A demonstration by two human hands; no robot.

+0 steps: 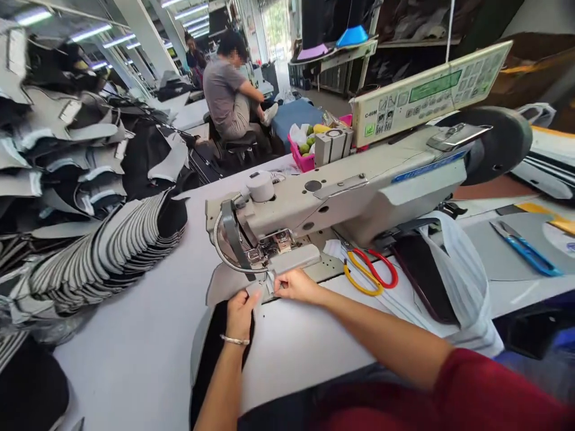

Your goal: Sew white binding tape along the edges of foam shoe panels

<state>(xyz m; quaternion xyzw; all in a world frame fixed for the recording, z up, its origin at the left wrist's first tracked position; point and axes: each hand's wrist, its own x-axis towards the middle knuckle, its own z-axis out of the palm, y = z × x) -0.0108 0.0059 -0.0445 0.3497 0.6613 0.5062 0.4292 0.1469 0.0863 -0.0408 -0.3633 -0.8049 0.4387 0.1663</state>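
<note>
An industrial sewing machine stands on the white table in front of me. My left hand is closed in a pinch on the edge of a black and grey fabric piece, which runs from the presser foot area toward me under my forearm. Just right of it, my right hand pinches a narrow light-grey strip close to the needle area. Both hands are next to each other at the front of the machine bed. The stitching point itself is partly hidden by the machine head.
Red-and-yellow-handled scissors and a phone lie right of my hands, beside a white strap roll. Farther right are blue thread snips. Stacked fabric pieces fill the left. A seated person is behind a pink basket.
</note>
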